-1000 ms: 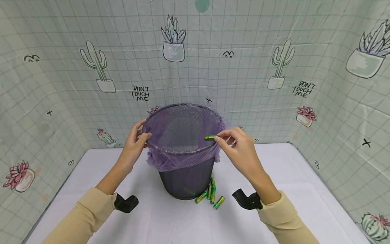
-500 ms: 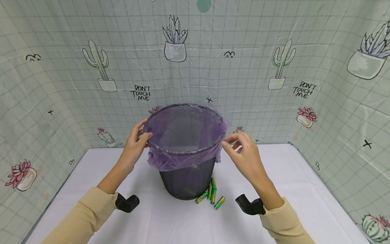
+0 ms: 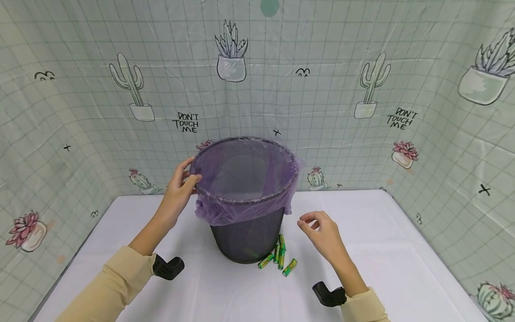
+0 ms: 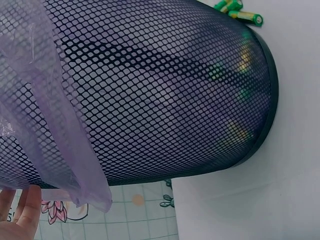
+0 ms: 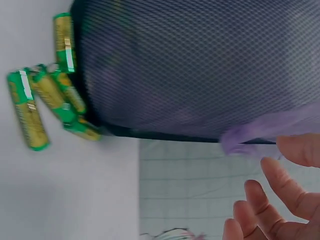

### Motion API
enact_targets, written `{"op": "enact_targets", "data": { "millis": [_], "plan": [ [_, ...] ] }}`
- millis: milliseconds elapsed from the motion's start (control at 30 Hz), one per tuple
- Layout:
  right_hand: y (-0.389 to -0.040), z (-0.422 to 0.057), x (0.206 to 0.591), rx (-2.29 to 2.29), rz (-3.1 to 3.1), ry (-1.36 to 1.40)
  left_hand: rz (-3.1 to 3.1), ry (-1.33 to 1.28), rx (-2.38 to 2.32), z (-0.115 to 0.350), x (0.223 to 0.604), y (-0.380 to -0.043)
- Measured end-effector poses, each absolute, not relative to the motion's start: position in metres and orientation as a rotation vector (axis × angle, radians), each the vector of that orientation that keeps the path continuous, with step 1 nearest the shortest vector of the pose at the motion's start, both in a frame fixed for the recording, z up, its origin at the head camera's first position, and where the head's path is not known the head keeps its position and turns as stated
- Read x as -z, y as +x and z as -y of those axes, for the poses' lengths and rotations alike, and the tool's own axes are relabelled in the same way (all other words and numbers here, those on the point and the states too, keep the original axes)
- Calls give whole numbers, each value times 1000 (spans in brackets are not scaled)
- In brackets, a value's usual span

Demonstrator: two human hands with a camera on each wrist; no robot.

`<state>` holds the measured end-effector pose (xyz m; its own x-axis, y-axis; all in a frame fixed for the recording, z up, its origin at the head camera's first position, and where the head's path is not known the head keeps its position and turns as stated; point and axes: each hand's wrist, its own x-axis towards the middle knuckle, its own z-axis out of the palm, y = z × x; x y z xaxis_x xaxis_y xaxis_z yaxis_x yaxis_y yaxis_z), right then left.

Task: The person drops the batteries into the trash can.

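A black mesh wastebasket [image 3: 246, 241] stands upright on the table, with a purple bin liner [image 3: 241, 213] folded over its rim. On the left of that rim my left hand [image 3: 175, 193] grips the edge, thumb over the top and fingers outside. My right hand [image 3: 323, 233] hovers to the right of the wastebasket, fingers loosely bent and holding nothing. Several green and gold batteries [image 3: 280, 256] lie against the foot of the wastebasket, and one battery [image 3: 289, 267] lies a little apart. Through the mesh, the left wrist view shows blurred green and yellow shapes [image 4: 243, 57] near the bottom.
A white cloth covers the table [image 3: 217, 295]. Behind it and at both sides hangs a checked curtain [image 3: 265, 98] printed with cacti. Each wrist carries a black camera mount [image 3: 168, 268].
One second ago my right hand held a battery over the rim; it let go of it, and the hand has since come down toward the loose batteries. My left hand stays on the rim.
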<state>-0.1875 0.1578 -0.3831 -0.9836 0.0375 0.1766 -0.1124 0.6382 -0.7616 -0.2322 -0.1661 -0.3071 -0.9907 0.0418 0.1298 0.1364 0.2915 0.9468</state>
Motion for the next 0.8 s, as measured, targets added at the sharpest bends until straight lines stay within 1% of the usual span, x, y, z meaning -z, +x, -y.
{"op": "enact_targets", "data": {
  "millis": [367,800],
  "plan": [
    [-189,-151,436,-1323,2738,8,2460,-170,1813,166,307,-232],
    [-191,-145,472,-1448,2766,-16,2462,-155,1811,165,307,-232]
  ]
}}
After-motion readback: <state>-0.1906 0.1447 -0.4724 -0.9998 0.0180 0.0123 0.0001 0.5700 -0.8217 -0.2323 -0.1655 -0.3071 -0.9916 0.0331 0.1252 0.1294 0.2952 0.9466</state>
